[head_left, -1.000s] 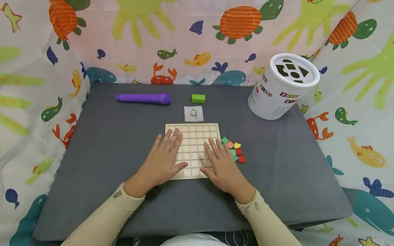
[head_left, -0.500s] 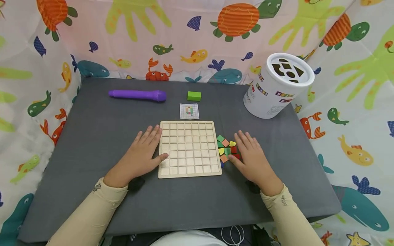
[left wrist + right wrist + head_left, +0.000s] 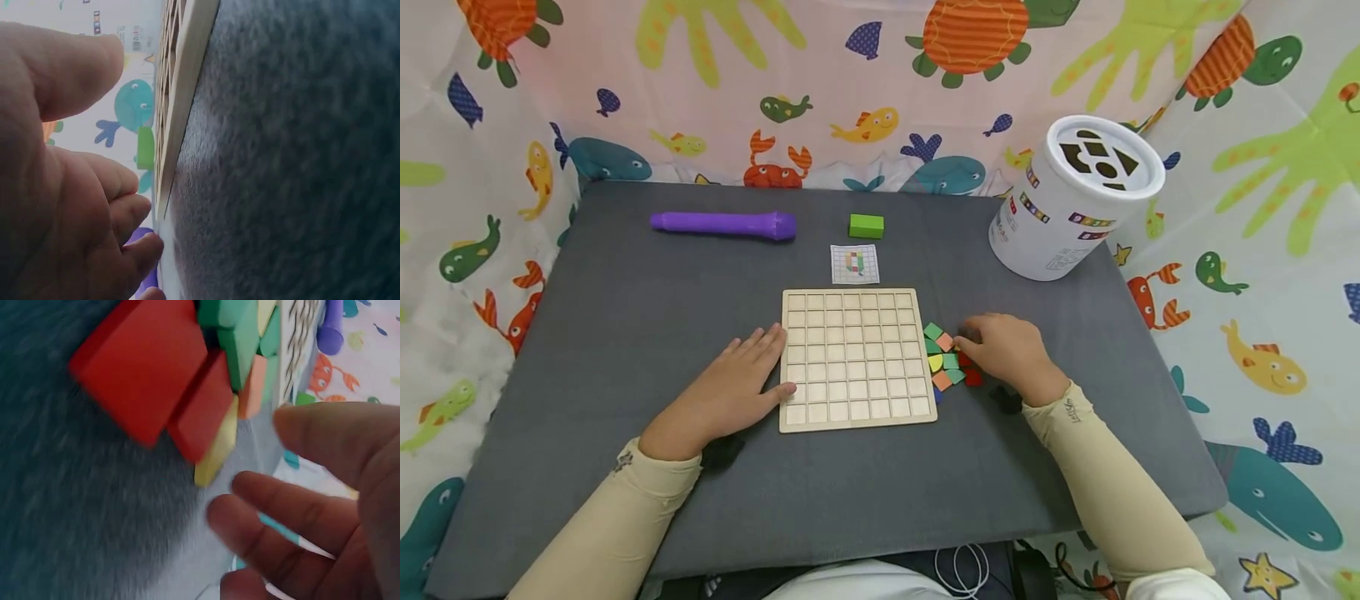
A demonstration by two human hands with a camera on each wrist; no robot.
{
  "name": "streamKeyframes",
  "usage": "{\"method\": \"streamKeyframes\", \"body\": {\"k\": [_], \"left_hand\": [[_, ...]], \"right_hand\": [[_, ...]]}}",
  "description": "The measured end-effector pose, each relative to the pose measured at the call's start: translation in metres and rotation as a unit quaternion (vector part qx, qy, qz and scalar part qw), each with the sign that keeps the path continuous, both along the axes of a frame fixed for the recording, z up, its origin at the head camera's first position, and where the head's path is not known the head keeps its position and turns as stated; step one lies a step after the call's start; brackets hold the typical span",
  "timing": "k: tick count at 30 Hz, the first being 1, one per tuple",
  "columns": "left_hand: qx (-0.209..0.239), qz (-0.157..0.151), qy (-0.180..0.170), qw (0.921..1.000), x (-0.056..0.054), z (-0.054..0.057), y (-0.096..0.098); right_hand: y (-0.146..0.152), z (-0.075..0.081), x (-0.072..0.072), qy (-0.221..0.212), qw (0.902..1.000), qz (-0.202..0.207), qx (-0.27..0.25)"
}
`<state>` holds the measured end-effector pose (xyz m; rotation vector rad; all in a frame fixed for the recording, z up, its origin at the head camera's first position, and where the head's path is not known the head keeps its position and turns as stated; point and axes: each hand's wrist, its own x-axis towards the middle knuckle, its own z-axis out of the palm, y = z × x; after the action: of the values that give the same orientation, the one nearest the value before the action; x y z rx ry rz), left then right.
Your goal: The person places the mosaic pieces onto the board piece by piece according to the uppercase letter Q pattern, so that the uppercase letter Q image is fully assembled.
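A square wooden grid board (image 3: 856, 358) lies flat on the grey table. My left hand (image 3: 730, 392) is at its left edge, fingers extended, thumb over the rim. To the board's right lies a cluster of small flat coloured pieces (image 3: 951, 362) in green, orange, yellow, red and blue. Over that cluster's right side is my right hand (image 3: 1007, 350), fingers bent down. In the right wrist view its thumb and fingers stand apart, close to a yellow piece (image 3: 217, 450) beside two red pieces (image 3: 147, 369), with nothing between them.
Above the board lies a small card (image 3: 854, 264) with a coloured grid pattern. Behind it is a green block (image 3: 867, 226), with a purple microphone-shaped stick (image 3: 722, 224) to the left. A white tub (image 3: 1067, 204) with shape-cut holes in its lid stands at the back right.
Both hands moved off the board's face, the left to its left edge, the right to the coloured pieces. The right hand's fingers then bent down toward them. The camera view shifted slightly.
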<state>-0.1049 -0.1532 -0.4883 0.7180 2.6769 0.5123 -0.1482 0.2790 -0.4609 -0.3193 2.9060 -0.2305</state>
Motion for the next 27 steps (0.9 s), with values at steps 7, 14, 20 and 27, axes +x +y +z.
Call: {"method": "streamKeyframes", "body": {"k": [7, 14, 20, 27], "left_hand": [[0.006, 0.001, -0.006, 1.0, 0.004, -0.001, -0.001], [-0.003, 0.006, -0.003, 1.0, 0.005, -0.006, -0.004], [-0.011, 0.006, -0.003, 0.9999, 0.003, -0.008, -0.002], [-0.025, 0.007, -0.002, 0.9997, 0.0, -0.006, 0.0]], "right_hand": [[-0.014, -0.009, -0.012, -0.03, 0.9987, -0.041, -0.009], [-0.011, -0.004, -0.018, -0.025, 0.9987, -0.042, -0.014], [-0.01, 0.0, -0.017, -0.042, 0.9955, -0.084, 0.016], [-0.038, 0.005, -0.023, 0.042, 0.9986, -0.027, -0.016]]}}
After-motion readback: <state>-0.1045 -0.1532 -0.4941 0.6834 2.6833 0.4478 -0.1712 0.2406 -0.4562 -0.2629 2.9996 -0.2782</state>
